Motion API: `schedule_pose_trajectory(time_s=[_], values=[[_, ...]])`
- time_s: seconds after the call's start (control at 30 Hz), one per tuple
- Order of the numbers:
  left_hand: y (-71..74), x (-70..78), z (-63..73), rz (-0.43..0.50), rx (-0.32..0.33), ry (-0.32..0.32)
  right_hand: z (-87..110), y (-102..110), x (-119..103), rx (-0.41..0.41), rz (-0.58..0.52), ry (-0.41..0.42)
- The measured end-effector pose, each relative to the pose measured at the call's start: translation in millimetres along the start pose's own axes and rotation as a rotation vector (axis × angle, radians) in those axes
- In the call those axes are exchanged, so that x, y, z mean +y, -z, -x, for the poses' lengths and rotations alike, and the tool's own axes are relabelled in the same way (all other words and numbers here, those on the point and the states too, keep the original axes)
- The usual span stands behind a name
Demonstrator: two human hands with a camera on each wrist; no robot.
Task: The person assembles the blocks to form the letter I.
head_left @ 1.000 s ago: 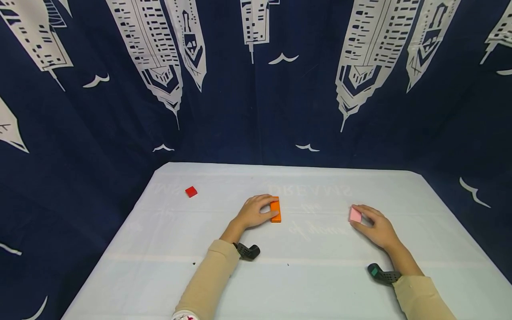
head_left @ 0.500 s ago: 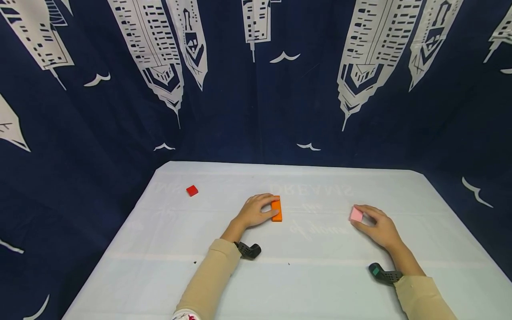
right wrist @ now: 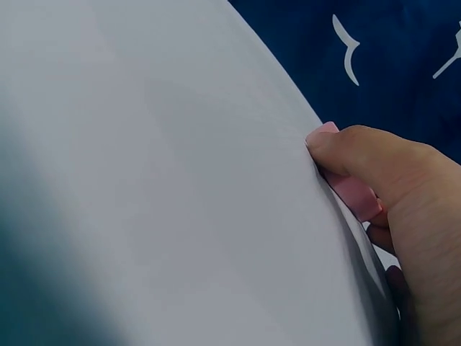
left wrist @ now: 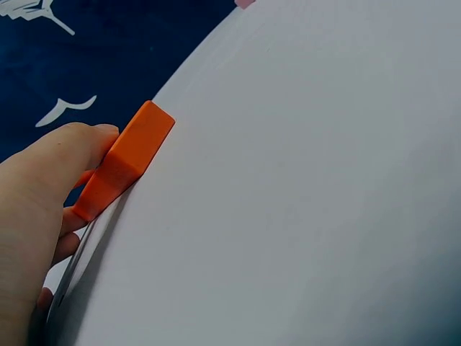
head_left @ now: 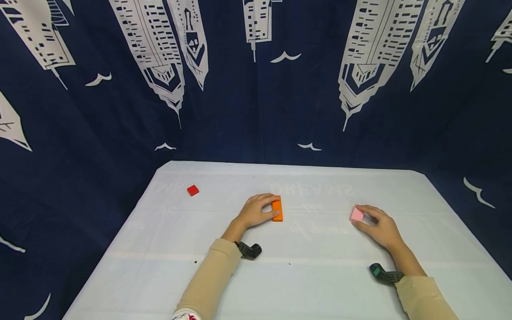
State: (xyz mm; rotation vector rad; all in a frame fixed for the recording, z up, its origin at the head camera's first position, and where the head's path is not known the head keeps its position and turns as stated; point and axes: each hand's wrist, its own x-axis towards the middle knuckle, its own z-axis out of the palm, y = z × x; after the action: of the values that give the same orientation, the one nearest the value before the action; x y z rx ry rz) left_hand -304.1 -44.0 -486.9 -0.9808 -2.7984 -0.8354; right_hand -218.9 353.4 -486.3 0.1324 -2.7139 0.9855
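Observation:
An orange rectangular block (head_left: 278, 210) lies near the table's middle. My left hand (head_left: 257, 210) grips it from the left, thumb at the near end and fingers at the far end. The left wrist view shows the orange block (left wrist: 133, 155) with the thumb against its side. Farther right, a pink block (head_left: 357, 214) is pinched between the thumb and fingers of my right hand (head_left: 380, 226). In the right wrist view the thumb covers part of the pink block (right wrist: 353, 193), which sits on the white surface.
A small red block (head_left: 193, 190) lies at the table's back left. The white table (head_left: 312, 275) carries faint printed lettering. Behind it hangs a dark blue curtain (head_left: 240, 115) with white buildings and birds. Black devices are strapped at both wrists, the left one (head_left: 250, 251) close above the table.
Both hands keep their hold on the blocks. The whole head view has shifted very slightly; nothing else has visibly moved.

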Motion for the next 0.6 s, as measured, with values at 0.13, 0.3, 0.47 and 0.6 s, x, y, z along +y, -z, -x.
schedule_pose_trajectory(time_s=[0.13, 0.3, 0.47, 0.6], values=[[-0.6, -0.4, -0.9, 0.004, 0.001, -0.001, -0.7, 1.0, -1.6, 0.016, -0.019, 0.021], [-0.8, -0.7, -0.9, -0.001, 0.004, -0.002, -3.5, 2.5, -6.9, 0.029, -0.030, 0.044], [-0.3, -0.1, -0.5, 0.003, 0.008, -0.006, -4.5, 2.5, -14.2, 0.020, -0.047, 0.056], [0.2, -0.5, -0.3, 0.004, 0.001, -0.010, -4.9, -1.0, -20.6, 0.022, -0.065, 0.075]])
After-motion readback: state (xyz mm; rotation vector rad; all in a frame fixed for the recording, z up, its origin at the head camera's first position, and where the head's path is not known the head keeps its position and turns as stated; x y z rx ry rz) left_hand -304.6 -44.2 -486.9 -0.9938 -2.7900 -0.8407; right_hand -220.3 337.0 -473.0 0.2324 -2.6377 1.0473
